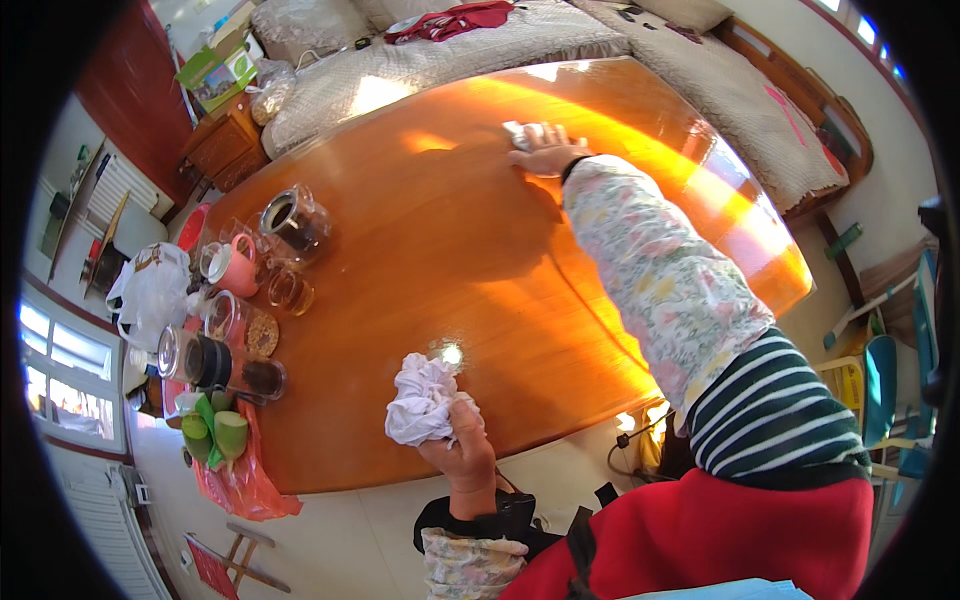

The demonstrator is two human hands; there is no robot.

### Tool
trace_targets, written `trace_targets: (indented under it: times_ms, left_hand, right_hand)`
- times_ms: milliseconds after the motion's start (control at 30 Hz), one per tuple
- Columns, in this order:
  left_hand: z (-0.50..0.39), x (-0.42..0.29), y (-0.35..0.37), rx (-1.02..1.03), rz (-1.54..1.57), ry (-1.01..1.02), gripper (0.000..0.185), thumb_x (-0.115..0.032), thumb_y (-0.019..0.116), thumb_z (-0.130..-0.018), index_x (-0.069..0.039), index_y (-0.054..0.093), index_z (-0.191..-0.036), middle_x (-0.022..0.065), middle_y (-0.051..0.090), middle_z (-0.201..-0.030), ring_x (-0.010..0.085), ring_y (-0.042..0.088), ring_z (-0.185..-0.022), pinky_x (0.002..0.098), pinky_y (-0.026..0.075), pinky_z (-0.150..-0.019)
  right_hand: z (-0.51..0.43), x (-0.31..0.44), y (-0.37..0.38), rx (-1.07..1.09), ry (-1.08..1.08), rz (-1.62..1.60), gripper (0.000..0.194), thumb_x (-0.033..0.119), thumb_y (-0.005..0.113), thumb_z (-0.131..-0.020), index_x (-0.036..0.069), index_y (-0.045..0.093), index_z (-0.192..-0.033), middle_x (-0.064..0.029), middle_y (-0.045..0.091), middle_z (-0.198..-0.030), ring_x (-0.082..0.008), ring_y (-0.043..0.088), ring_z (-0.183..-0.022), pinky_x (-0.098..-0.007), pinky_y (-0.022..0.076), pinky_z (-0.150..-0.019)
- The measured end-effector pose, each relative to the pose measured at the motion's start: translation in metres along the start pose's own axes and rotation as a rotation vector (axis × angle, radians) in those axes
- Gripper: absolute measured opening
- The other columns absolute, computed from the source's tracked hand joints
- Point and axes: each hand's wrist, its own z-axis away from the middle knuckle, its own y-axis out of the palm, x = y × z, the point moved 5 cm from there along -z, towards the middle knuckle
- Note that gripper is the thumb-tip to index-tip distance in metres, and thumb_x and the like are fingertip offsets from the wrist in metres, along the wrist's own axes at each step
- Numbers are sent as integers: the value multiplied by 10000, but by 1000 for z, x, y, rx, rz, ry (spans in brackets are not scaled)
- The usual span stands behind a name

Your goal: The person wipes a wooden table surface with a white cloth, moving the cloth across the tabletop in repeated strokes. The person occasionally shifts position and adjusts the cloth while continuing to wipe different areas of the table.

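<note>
My left hand (pixel 466 448) grips a crumpled white cloth (pixel 424 399) at the near edge of a glossy wooden table (pixel 420 247). Stretched out to the far side, my right hand (pixel 549 152) presses a second, smaller white cloth (pixel 519 133) flat against the tabletop. Its fingers are spread over that cloth and partly hide it. A floral sleeve cover (pixel 660 262) runs along my right forearm. Bands of sunlight and the shadow of my arm fall across the table.
On the table's left stand a glass teapot (pixel 296 221), a glass cup (pixel 291 292), a pink mug (pixel 237 270), several jars (pixel 244 322), a white plastic bag (pixel 159 281) and green vegetables (pixel 229 433) on a red bag (pixel 251 487). Sofas (pixel 450 60) line the far side; a folding stool (pixel 236 559) is lower left.
</note>
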Motion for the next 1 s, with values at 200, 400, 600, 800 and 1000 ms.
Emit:
trace_targets:
  times_ms: [200, 400, 600, 800, 1000]
  left_hand:
    - [-3, -3, 2, -37, -154, 235, 389, -104, 539, -1000, 51, 457, -1348, 155, 565, -1333, 256, 608, -1135, 361, 509, -959]
    - [-7, 2, -1, -17, -172, 197, 354, -121, 542, -1017, 63, 524, -1319, 158, 600, -1310, 258, 616, -1153, 374, 497, -996]
    - [-15, 10, -4, -15, -166, 232, 319, -148, 563, -1024, 60, 571, -1267, 140, 630, -1264, 233, 629, -1103, 341, 510, -932]
    - [-17, 19, -8, -33, -175, 152, 327, -174, 585, -1029, 53, 602, -1263, 128, 647, -1261, 222, 642, -1083, 340, 520, -922]
    - [-21, 12, -4, -43, -185, 204, 345, -140, 578, -1010, 43, 544, -1301, 125, 621, -1243, 223, 627, -1092, 335, 512, -928]
  right_hand:
    - [32, -205, -27, -115, 270, -61, 881, 703, 481, -906, 193, 257, -1589, -85, 268, -1644, -346, 243, -1512, -571, 192, -1209]
    - [139, -378, -31, -52, 620, 16, 981, 781, 324, -932, 147, 87, -1641, -154, 39, -1707, -414, 36, -1562, -552, 76, -1248]
    - [247, -402, -33, -126, 645, 17, 899, 767, 327, -936, 186, 218, -1614, -148, 213, -1655, -398, 221, -1511, -548, 187, -1221]
    - [292, -336, -15, 33, 697, -38, 865, 765, 248, -954, 263, 113, -1644, -125, 70, -1711, -367, 13, -1574, -608, -30, -1221]
    - [294, -179, 0, -26, 37, -61, 940, 695, 429, -938, 87, 196, -1616, -247, 93, -1675, -421, 25, -1554, -626, 7, -1200]
